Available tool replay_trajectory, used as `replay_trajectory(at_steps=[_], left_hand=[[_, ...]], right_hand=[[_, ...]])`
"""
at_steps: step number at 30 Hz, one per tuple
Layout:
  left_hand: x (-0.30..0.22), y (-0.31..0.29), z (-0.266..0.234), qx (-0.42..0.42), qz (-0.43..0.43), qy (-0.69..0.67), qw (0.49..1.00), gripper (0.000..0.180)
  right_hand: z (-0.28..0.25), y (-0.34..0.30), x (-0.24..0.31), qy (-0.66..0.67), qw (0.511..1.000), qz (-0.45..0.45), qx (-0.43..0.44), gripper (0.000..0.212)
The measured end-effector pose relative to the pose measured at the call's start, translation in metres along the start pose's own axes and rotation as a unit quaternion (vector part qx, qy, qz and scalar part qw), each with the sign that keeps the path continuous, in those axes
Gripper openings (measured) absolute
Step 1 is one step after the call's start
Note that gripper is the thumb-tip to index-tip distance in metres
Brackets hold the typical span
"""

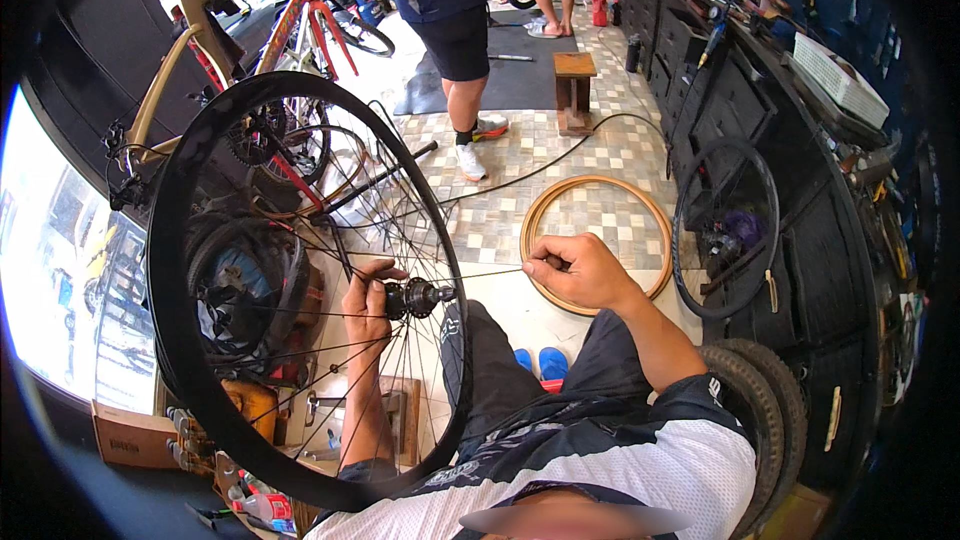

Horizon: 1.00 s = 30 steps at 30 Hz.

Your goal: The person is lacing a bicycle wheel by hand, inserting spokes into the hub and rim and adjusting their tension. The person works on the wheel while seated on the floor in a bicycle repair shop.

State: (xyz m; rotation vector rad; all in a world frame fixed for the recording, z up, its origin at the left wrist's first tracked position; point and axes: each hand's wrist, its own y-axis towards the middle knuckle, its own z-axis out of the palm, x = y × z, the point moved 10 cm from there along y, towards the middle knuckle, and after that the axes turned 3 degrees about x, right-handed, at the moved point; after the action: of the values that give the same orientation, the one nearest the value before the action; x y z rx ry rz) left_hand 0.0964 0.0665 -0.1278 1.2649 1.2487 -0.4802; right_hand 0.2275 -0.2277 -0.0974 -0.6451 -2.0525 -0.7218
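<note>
A black deep-rimmed bicycle wheel (170,270) stands upright at the left, in front of my body. Inside it, my left hand (368,305) has its fingers curled at the near end of the black hub (418,297), among the spokes. To the right of the rim, my right hand (580,272) is closed in a pinch on the end of a thin black spoke (490,273). That spoke runs almost level from the hub side to my fingertips. Several other spokes fan out between hub and rim.
Tan tyres (648,208) lie on the tiled floor beyond my right hand. A black-rimmed wheel (690,230) leans on dark cabinets (735,105) at the right, with thick tyres (770,400) nearer. A wooden stool (574,65), two people and a red bicycle frame (290,15) are farther off.
</note>
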Motion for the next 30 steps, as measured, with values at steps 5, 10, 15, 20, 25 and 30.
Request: replay_trajectory(at_steps=[5, 10, 15, 20, 25, 30], left_hand=[[-0.010, 0.003, 0.015, 0.022, -0.020, 0.024, 0.999, 0.033], [-0.034, 0.004, 0.041, 0.056, -0.021, 0.080, 0.995, 0.031], [-0.042, 0.010, 0.043, 0.065, -0.008, 0.205, 0.977, 0.027], [-0.056, 0.010, 0.054, 0.089, 0.018, 0.237, 0.967, 0.026], [-0.048, 0.010, 0.047, 0.069, 0.026, 0.219, 0.973, 0.027], [-0.046, 0.009, 0.037, 0.065, -0.003, 0.194, 0.979, 0.024]], right_hand=[[0.011, 0.005, 0.004, -0.007, 0.999, -0.045, -0.015, 0.021], [0.048, 0.026, 0.025, -0.008, 0.992, -0.122, 0.010, 0.023], [0.057, 0.048, 0.025, -0.046, 0.988, -0.142, 0.048, 0.030], [0.052, 0.055, 0.080, -0.059, 0.975, -0.210, 0.029, 0.026], [0.087, 0.053, 0.084, -0.153, 0.956, -0.228, 0.105, 0.073], [0.105, 0.060, 0.094, -0.216, 0.948, -0.187, 0.137, 0.076]])
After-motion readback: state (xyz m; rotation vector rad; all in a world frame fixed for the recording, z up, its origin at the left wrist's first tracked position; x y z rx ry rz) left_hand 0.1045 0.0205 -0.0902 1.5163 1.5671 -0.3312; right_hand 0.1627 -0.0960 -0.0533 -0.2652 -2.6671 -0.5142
